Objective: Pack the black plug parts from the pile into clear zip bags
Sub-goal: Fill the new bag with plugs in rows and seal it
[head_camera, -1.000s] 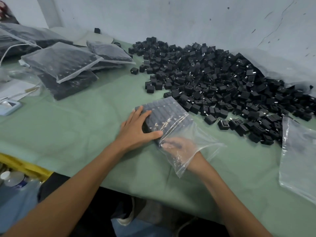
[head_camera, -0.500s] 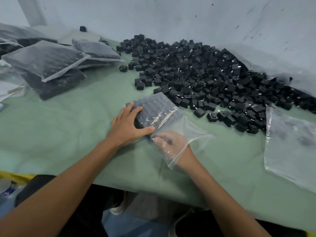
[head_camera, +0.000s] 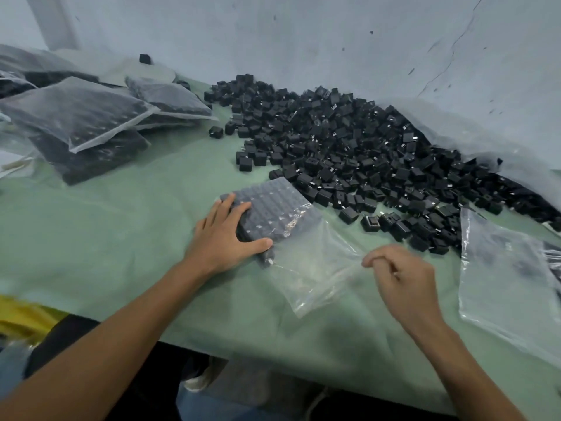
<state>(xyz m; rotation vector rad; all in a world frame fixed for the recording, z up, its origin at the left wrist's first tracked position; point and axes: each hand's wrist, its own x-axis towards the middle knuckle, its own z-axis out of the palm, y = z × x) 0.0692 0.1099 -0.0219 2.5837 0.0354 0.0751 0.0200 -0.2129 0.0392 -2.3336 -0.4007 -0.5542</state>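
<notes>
Current bag: clear plastic zip bag [head_camera: 318, 268], near centre of the green-covered worktop [head_camera: 106, 238]; far-left end filled, near-right mouth end empty and crumpled.
Contents: flat block of black plug parts [head_camera: 273, 208], set in neat rows inside the bag, just beside the pile's near edge.
Supply: loose pile of black cube-shaped plug parts [head_camera: 379, 147], far right.
Left hand [head_camera: 224, 238]: fingers straight and spread, pressing flat on the block through the film; thumb along its near edge.
Right hand [head_camera: 403, 278]: fingers curled together, appearing to pinch the bag's right mouth corner.
Step in hand: judged to be settling the block and closing the bag.
Method: hold the left palm down so the rows do not buckle. Draw the mouth taut and level, press the air out, then run the zip from one corner across.
Risk: slack film may fold into the zip, and a lifted row would break the grid.
Finished stock: filled clear bags [head_camera: 85, 117], stacked far left.
Spare: empty clear bag [head_camera: 501, 284], near right.
</notes>
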